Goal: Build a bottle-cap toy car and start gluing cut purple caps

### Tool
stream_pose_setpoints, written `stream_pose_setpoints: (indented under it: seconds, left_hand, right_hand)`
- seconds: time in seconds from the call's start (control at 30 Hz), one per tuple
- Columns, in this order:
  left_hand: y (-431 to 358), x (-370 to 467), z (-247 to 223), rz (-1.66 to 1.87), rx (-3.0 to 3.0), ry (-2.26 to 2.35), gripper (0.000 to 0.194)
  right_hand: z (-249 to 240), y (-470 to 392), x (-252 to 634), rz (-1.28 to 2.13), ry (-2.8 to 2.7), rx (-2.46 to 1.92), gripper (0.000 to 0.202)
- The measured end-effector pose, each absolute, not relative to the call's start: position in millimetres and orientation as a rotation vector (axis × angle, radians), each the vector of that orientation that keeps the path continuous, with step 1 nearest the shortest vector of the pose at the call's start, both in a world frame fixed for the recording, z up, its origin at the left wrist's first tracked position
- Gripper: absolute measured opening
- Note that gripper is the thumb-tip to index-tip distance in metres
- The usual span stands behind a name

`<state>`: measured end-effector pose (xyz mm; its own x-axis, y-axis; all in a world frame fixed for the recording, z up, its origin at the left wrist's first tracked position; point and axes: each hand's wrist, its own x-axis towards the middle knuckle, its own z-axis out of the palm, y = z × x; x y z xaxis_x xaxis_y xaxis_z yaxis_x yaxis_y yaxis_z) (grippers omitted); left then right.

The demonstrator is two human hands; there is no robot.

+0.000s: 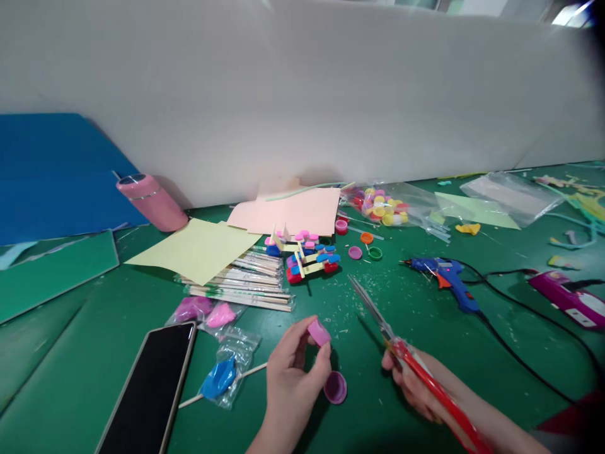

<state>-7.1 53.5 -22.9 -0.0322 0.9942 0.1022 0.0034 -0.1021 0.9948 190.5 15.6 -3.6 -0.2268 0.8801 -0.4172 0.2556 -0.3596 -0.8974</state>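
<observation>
Between the thumb and fingertips of my left hand (295,372) is a small pink bottle cap (319,332). My right hand (420,381) is wrapped around red-handled scissors (401,350), whose blades point up and to the left and lie close together. A purple bottle cap (335,387) rests on the green table just right of my left hand. Beyond both hands stand small built models (307,258) of wooden sticks with blue, red and pink parts. Loose coloured rings and caps (366,238) lie behind them.
At left are a phone (146,391), a pink flask (154,202), bagged blue clay (220,378) and wrapped sticks (246,280) under yellow paper (193,249). A blue glue gun (442,277) with a trailing cord lies at right. A bag of caps (382,205) sits near the white wall.
</observation>
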Motion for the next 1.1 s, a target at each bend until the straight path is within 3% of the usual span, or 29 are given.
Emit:
stream_pose_setpoints:
  seconds: [0.1,0.2,0.67,0.93,1.1]
  left_hand:
    - [56,-6,-23,1.325,1.277,1.207,0.026]
    - [58,-5,-24,1.364,1.291,1.233,0.027]
    - [56,-3,-28,1.376,1.486,1.203,0.032]
    - [54,-2,-23,1.402,1.472,1.24,0.03]
    - [56,-3,-17,1.297,1.297,1.325,0.023]
  right_hand:
    - [15,18,189,1.34,-1.671,-1.835,0.024]
    - [28,18,183,1.136,-1.869,-2.019,0.035]
    - [20,18,175,1.099,-1.956,-2.064,0.029]
    - [7,19,179,1.382,-1.789,-1.899,0.019]
    - [16,21,187,1.05,-1.9,-1.965,0.02]
